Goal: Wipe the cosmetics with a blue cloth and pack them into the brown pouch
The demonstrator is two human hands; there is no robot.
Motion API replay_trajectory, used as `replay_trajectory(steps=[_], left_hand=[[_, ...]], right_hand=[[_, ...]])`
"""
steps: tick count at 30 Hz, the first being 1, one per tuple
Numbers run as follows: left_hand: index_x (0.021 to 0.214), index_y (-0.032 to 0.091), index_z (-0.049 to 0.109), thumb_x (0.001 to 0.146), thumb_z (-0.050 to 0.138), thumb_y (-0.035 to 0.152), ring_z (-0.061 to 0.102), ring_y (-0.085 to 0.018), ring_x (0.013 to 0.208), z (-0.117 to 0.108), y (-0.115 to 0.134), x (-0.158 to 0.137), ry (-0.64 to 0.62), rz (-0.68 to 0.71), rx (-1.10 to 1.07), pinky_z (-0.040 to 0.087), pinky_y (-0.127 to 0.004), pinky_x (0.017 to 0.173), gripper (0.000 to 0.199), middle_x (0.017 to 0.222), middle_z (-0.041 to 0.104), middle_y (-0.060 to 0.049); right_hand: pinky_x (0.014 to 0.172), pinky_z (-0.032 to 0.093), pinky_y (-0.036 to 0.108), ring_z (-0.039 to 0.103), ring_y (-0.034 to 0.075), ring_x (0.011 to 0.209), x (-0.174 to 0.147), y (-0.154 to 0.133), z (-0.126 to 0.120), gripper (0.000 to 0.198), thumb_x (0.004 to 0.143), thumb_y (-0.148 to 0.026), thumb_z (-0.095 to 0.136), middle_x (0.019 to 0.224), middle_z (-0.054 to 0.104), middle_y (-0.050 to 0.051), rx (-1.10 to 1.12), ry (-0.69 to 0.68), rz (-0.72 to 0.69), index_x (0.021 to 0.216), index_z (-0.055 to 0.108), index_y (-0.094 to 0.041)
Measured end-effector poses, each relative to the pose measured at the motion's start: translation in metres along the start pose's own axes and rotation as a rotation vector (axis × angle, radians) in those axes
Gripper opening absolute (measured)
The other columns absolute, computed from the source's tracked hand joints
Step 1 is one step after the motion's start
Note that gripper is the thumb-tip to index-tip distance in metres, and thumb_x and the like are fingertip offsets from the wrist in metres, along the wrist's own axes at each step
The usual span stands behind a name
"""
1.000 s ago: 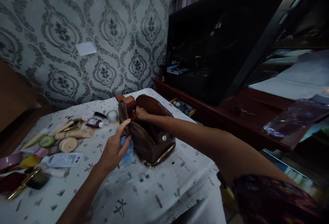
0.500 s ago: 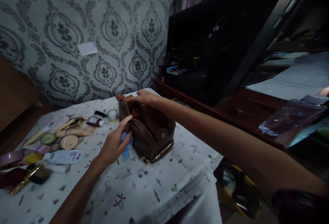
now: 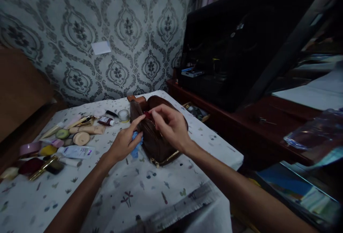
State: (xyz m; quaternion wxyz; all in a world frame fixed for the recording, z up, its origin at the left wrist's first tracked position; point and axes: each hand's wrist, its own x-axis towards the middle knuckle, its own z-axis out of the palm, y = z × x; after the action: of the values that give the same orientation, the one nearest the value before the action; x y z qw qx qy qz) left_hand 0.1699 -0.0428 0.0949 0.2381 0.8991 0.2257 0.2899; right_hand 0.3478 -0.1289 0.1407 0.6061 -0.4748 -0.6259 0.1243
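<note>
my left fingers spread against the brown bag. my right fingers curl over it; whether pinching, i can't tell.

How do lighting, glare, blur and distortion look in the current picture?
Head view: dim overall, the inside of the brown bag mostly lost in darkness; head view: pale glints on the clear plastic item at right; head view: soft detail, lettering on the white tube unreadable; head view: apparent wide-lens stretching toward the edges, though both hands' outlines stay readable.

Left hand loosely spread, right hand curled, forearms angled inward.
</note>
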Motion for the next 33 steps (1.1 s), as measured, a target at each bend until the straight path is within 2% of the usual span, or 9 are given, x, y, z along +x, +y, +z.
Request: replay_trajectory(steps=[3,7,10,12,16,21,25,29,33], left_hand=[[0.152,0.024,0.031,0.095,0.046,0.028,0.063,-0.015,0.08,0.002,-0.003,-0.002,0.023,-0.003,-0.015,0.048,-0.026,0.077,0.059,0.093,0.066,-0.001],[0.152,0.022,0.027,0.096,0.046,0.03,0.062,-0.016,0.075,0.007,-0.022,-0.008,0.11,-0.049,0.025,0.047,-0.027,0.072,0.059,0.087,0.065,0.0],[0.142,0.022,0.04,0.096,0.044,0.03,0.063,-0.018,0.078,0.008,-0.046,-0.016,0.109,-0.115,0.14,0.048,-0.029,0.075,0.046,0.09,0.067,-0.002],[0.129,0.021,0.052,0.096,0.045,0.028,0.064,-0.019,0.086,0.007,-0.061,-0.023,0.089,-0.164,0.26,0.049,-0.031,0.08,0.034,0.098,0.068,-0.005],[0.107,0.019,0.062,0.096,0.047,0.025,0.06,-0.024,0.102,0.0,-0.083,-0.043,-0.027,-0.216,0.475,0.05,-0.036,0.088,0.02,0.107,0.065,-0.009],[0.103,0.02,0.062,0.095,0.048,0.023,0.056,-0.024,0.105,-0.01,-0.096,-0.061,-0.123,-0.226,0.539,0.05,-0.036,0.087,0.016,0.11,0.062,-0.008],[0.099,0.018,0.061,0.09,0.054,0.015,0.056,-0.022,0.105,-0.014,-0.103,-0.065,-0.116,-0.259,0.574,0.049,-0.033,0.088,0.012,0.107,0.063,-0.007],[0.097,0.018,0.061,0.092,0.054,0.017,0.057,-0.022,0.103,-0.013,-0.105,-0.068,-0.065,-0.307,0.609,0.05,-0.032,0.084,0.009,0.105,0.065,-0.007],[0.091,0.019,0.062,0.096,0.051,0.022,0.06,-0.022,0.097,-0.016,-0.108,-0.072,-0.013,-0.361,0.649,0.05,-0.031,0.077,0.013,0.097,0.066,-0.007]], right_hand=[[0.057,0.04,0.021,0.055,0.009,0.058,-0.021,-0.001,0.01,0.018,0.095,-0.025,0.049,0.068,0.064,-0.001,-0.119,-0.129,-0.149,0.089,0.064,-0.017],[0.059,0.041,0.022,0.058,0.011,0.058,-0.035,0.0,0.023,0.018,0.096,-0.021,0.049,0.066,0.065,0.0,-0.245,-0.161,-0.254,0.088,0.065,-0.017],[0.062,0.043,0.023,0.061,0.012,0.061,-0.045,0.001,0.036,0.021,0.097,-0.018,0.046,0.069,0.067,0.002,-0.272,-0.246,-0.351,0.086,0.064,-0.018],[0.062,0.043,0.023,0.06,0.012,0.061,-0.052,0.005,0.049,0.022,0.096,-0.018,0.045,0.068,0.067,0.002,-0.251,-0.31,-0.35,0.084,0.064,-0.018],[0.055,0.038,0.022,0.052,0.011,0.053,-0.058,0.019,0.08,0.021,0.094,-0.021,0.048,0.062,0.062,0.0,-0.129,-0.357,-0.13,0.081,0.064,-0.018],[0.051,0.036,0.022,0.051,0.011,0.055,-0.043,0.044,0.127,0.021,0.086,-0.029,0.051,0.062,0.06,-0.001,0.16,-0.368,0.212,0.074,0.065,-0.019],[0.046,0.037,0.022,0.055,0.013,0.053,-0.033,0.07,0.168,0.022,0.071,-0.04,0.064,0.062,0.062,0.0,0.496,-0.222,0.588,0.072,0.063,-0.018],[0.046,0.036,0.022,0.052,0.013,0.053,-0.038,0.088,0.19,0.034,0.069,-0.052,0.065,0.061,0.058,-0.001,0.515,-0.134,0.633,0.075,0.061,-0.018],[0.043,0.034,0.022,0.047,0.011,0.051,-0.047,0.094,0.189,0.039,0.07,-0.055,0.067,0.06,0.056,-0.002,0.509,-0.14,0.6,0.079,0.062,-0.017]])
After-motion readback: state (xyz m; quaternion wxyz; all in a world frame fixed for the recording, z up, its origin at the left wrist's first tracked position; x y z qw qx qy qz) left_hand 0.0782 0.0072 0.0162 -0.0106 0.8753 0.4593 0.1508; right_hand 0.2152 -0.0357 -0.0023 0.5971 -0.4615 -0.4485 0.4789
